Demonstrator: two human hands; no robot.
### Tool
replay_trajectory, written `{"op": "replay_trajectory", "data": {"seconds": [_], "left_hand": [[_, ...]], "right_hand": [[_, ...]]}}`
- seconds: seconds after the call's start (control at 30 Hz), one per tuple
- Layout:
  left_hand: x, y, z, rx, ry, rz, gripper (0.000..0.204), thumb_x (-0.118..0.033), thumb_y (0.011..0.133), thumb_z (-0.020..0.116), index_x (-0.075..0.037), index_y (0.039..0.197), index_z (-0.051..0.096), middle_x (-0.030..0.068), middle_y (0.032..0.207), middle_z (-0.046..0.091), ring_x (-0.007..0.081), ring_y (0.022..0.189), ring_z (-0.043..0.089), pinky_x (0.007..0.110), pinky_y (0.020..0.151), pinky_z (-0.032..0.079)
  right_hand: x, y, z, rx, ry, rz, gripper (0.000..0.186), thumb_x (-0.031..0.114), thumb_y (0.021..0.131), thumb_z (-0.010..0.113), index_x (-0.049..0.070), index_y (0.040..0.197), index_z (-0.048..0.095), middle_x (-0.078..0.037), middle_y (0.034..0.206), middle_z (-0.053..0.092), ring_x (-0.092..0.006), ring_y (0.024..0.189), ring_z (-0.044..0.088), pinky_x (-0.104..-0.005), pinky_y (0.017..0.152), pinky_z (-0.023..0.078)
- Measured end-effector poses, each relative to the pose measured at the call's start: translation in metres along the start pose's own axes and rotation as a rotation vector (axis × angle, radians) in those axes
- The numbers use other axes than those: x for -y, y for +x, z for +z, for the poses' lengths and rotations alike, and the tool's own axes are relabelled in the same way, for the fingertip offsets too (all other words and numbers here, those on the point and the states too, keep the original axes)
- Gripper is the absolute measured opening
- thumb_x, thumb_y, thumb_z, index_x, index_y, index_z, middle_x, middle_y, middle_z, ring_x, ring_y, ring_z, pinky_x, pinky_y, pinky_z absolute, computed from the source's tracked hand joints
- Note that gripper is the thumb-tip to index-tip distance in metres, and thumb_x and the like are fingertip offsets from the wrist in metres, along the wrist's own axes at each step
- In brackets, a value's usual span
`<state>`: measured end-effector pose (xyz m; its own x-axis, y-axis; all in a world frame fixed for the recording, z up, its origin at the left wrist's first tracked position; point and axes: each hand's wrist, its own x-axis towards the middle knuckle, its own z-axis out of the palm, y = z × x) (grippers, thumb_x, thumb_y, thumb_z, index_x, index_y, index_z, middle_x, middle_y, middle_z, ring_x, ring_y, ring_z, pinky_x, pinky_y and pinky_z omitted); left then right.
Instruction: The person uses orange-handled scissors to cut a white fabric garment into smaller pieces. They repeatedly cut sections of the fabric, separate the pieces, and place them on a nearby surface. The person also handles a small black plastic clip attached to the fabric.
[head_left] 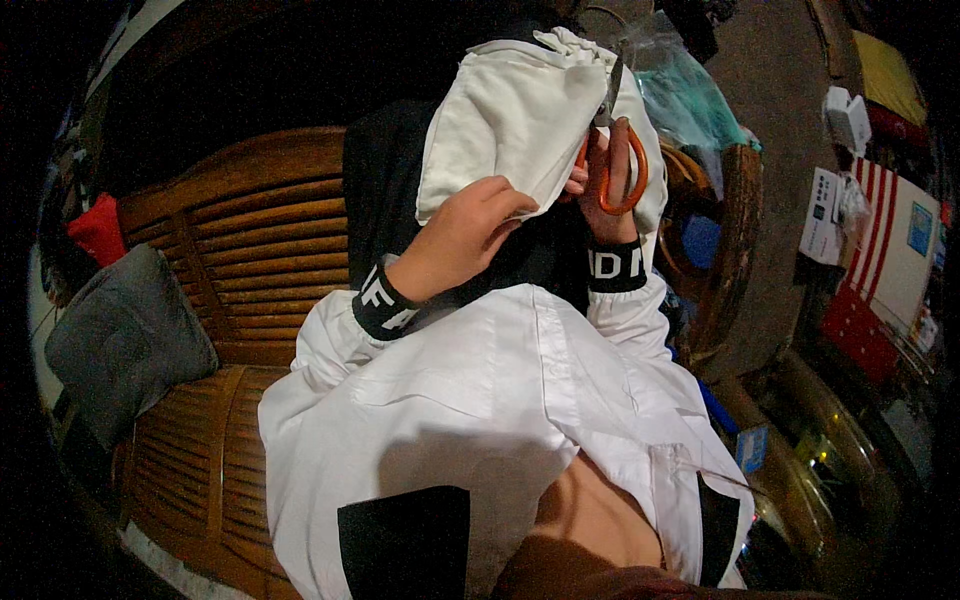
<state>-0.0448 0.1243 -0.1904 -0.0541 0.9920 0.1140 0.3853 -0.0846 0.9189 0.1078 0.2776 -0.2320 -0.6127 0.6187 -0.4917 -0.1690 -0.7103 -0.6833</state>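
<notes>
White cloth (510,120) held up before you, top centre, above white-and-black garment (480,400) across lap. Cloth's long axis runs lower left to upper right. Your left hand (462,238) pinches lower edge, fingers closed on fabric. Your right hand (600,185) just right of cloth, fingers through orange handles of scissors (612,140), closed round them. Blades point up along cloth's right edge, near bunched top corner; blade gap too small to tell. Right hand nearer that edge. Wooden slatted bench (250,260) beneath, grey cushion (125,335) at left.

Left hand (462,235) grips white cloth (510,120); right hand (600,175) works orange-handled scissors (615,150) at cloth edge.
</notes>
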Motion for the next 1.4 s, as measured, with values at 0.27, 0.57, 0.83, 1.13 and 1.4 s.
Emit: {"op": "replay_trajectory", "data": {"seconds": [0.27, 0.57, 0.83, 1.13, 1.4], "left_hand": [[0.003, 0.002, -0.002, -0.017, 0.003, -0.002, 0.031, 0.009, 0.073, 0.06, -0.003, 0.102, 0.057, 0.0135, 0.088, 0.053, 0.0309, 0.079, 0.055, 0.037, 0.068, 0.045], [0.007, -0.018, 0.005, -0.031, -0.015, -0.034, 0.029, 0.008, 0.074, 0.06, -0.003, 0.101, 0.058, 0.0135, 0.087, 0.053, 0.0303, 0.079, 0.055, 0.035, 0.067, 0.045], [0.004, -0.022, 0.005, -0.048, 0.006, -0.028, 0.028, 0.007, 0.075, 0.06, -0.004, 0.101, 0.058, 0.0134, 0.088, 0.054, 0.0311, 0.081, 0.056, 0.037, 0.068, 0.046], [0.009, -0.028, 0.006, -0.023, -0.047, -0.025, 0.025, 0.006, 0.076, 0.059, -0.003, 0.099, 0.059, 0.0132, 0.087, 0.054, 0.0301, 0.08, 0.057, 0.035, 0.067, 0.045], [0.0, -0.021, 0.004, -0.062, -0.049, -0.047, 0.022, 0.005, 0.077, 0.06, -0.003, 0.097, 0.059, 0.0129, 0.088, 0.055, 0.0291, 0.079, 0.057, 0.034, 0.068, 0.045]], "right_hand": [[-0.014, 0.005, -0.01, -0.081, -0.368, -0.199, 0.055, 0.059, 0.092, 0.035, 0.007, 0.103, 0.051, -0.001, 0.075, 0.048, -0.0077, 0.056, 0.043, -0.02, 0.049, 0.036], [0.008, 0.007, -0.001, 0.205, 0.249, 0.042, 0.083, 0.068, 0.088, 0.031, 0.001, 0.136, 0.032, -0.02, 0.13, 0.048, -0.028, 0.108, 0.056, -0.0376, 0.084, 0.051], [0.005, 0.008, -0.004, -0.034, -0.037, 0.014, 0.064, 0.066, 0.088, 0.037, 0.004, 0.087, 0.052, 0.004, 0.06, 0.039, -0.0038, 0.047, 0.031, -0.0178, 0.038, 0.024], [0.001, 0.01, -0.01, -0.097, -0.276, -0.145, 0.064, 0.067, 0.087, 0.036, 0.006, 0.091, 0.055, 0.003, 0.06, 0.047, -0.0055, 0.047, 0.038, -0.0198, 0.041, 0.03], [0.0, 0.019, -0.014, -0.141, -0.233, -0.097, 0.053, 0.063, 0.089, 0.039, 0.014, 0.07, 0.047, 0.006, 0.05, 0.038, -0.0049, 0.043, 0.038, -0.0203, 0.038, 0.029]]}}
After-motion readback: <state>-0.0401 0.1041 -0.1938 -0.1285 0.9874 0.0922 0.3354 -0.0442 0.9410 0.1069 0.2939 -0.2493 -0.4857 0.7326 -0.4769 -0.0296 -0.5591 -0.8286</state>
